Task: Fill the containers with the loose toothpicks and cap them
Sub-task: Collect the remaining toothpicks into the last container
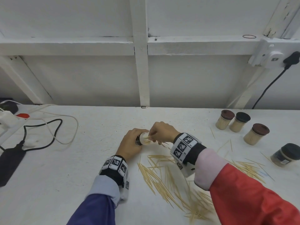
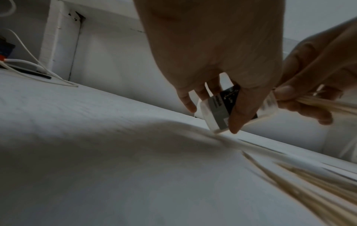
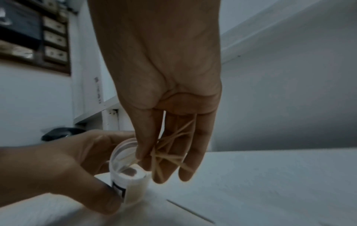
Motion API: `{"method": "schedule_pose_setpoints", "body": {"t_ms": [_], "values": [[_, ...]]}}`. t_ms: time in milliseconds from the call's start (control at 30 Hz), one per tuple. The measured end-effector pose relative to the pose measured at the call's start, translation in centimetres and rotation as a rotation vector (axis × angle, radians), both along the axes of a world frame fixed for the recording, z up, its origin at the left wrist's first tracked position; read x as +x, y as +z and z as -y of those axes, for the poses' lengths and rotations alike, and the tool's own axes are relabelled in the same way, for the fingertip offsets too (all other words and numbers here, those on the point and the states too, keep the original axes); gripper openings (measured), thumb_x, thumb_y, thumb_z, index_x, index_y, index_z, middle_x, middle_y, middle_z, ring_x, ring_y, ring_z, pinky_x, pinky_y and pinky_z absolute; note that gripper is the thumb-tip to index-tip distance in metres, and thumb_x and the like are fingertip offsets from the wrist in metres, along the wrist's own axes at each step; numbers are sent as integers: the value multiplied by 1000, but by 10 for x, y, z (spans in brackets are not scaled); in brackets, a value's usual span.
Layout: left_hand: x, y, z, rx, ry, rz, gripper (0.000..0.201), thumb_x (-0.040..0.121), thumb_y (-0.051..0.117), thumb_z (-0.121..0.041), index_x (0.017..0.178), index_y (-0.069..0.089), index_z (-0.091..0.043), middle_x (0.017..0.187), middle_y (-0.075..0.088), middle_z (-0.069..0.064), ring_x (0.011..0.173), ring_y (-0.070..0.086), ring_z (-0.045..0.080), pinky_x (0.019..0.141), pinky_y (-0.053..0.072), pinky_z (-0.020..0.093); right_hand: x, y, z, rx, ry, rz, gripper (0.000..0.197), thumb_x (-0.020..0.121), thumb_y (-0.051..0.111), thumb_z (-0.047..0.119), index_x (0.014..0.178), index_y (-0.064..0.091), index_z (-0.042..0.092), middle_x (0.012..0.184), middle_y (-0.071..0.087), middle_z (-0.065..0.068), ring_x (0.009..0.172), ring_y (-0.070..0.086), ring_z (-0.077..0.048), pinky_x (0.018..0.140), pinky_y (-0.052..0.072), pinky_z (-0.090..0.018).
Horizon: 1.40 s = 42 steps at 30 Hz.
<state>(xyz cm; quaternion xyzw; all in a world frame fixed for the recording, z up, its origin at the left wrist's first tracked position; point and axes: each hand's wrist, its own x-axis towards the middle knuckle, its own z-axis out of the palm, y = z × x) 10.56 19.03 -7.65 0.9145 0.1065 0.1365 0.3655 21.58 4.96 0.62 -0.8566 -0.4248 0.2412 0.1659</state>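
Tilting the jar (image 1: pixel 143 139) w/ your left hand (image 1: pixel 129 144) lets your right hand (image 1: pixel 162 133)'s pinched toothpicks (image 3: pixel 170 154) slide in.

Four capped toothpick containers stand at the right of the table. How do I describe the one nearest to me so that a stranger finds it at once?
On the white table, look at the far right edge, right of the loose toothpicks. The nearest container stands alone there, closer than the other three. It has a black cap, and only its jar carries a dark label.
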Motion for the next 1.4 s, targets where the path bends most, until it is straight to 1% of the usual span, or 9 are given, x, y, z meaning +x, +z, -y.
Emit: {"method": "schedule_pose_setpoints", "body": {"t_ms": [200,333,433,567,733,900,1067,1300,1400], "values": [[-1,4,3,-74,34,-22,53,74,68,1,121,59,-22,111,59,-7,102,52,14,78,38,18,0,12,-18,-48,38,-135,10,95,59,17,86,63,17,65,60,-1,59,66,-22,57,51,-25],[-1,7,4,-111,57,-32,58,72,67,5,124,58,-21,115,59,-3,104,53,14,80,38,17,11,14,-20,-30,-73,-426,20,91,65,7,104,66,-8,81,67,-21,59,67,-27,70,60,-39],[-2,7,4,-123,60,-29,61,72,68,4,126,57,-20,119,59,-2,108,54,15,88,42,24,15,15,-18,10,-117,-539,25,86,69,0,107,65,-11,79,67,-22,55,66,-22,63,62,-36],[-2,6,3,-124,63,-31,62,72,70,2,128,56,-20,122,58,-2,111,54,15,92,44,28,19,16,-18,-21,-109,-506,31,81,74,-2,110,66,-8,77,69,-20,58,66,-21,62,61,-33],[-2,8,5,-125,63,-18,60,72,72,1,126,56,-22,116,57,-5,106,53,13,85,40,20,22,24,-23,-67,-12,-386,42,74,74,-12,114,68,1,101,70,-21,64,67,-20,65,59,-26],[-1,9,5,-124,80,-36,56,74,72,1,125,56,-18,115,57,-2,103,54,15,80,39,19,18,26,-28,59,31,-202,27,75,70,-15,98,72,0,94,71,-15,62,66,-16,53,52,-17],[-3,9,4,-142,100,-43,55,75,71,1,125,55,-17,116,57,-2,103,54,15,79,38,14,17,24,-30,169,77,-214,21,77,65,-15,92,73,-3,93,72,-17,75,70,-23,62,59,-24],[-3,8,3,-147,126,-20,61,76,71,0,129,54,-22,126,56,-4,113,51,11,93,38,23,29,18,-21,321,-78,-151,34,82,48,-14,96,72,6,93,70,-11,78,67,-22,55,56,-25],[-4,7,1,-143,159,29,58,77,70,-1,129,54,-21,127,56,-4,116,51,12,95,40,24,32,5,-9,142,-47,-22,37,86,44,-8,109,69,9,106,66,-7,95,66,-26,74,55,-31]]}}
